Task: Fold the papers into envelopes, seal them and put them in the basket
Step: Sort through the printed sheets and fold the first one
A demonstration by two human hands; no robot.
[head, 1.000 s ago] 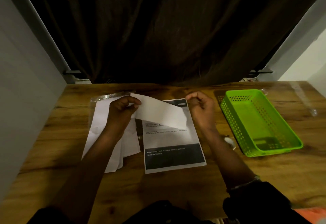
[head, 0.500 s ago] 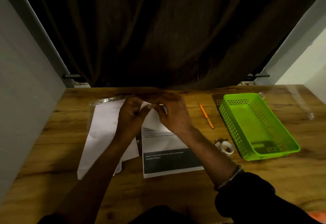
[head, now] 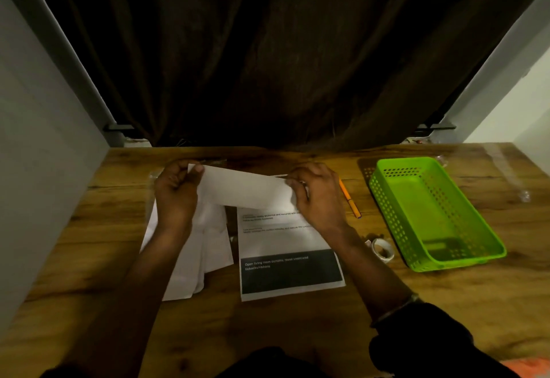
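The left hand point(head: 175, 196) has its thumb and fingers curled round the left end of a folded white paper point(head: 244, 188), and the right hand point(head: 318, 196) pinches the right end, so the strip is held between them just above the tabletop point(head: 297, 327). Under it lies a printed sheet point(head: 285, 258) with a dark band near its lower edge. A pile of plain white papers point(head: 205, 246) sits beneath the left wrist. Right of the right hand rests an orange pencil point(head: 349, 199), nearer the person a roll of tape point(head: 382, 248), and beyond these stands the green basket point(head: 464, 258), on the tabletop, well apart from the held paper.
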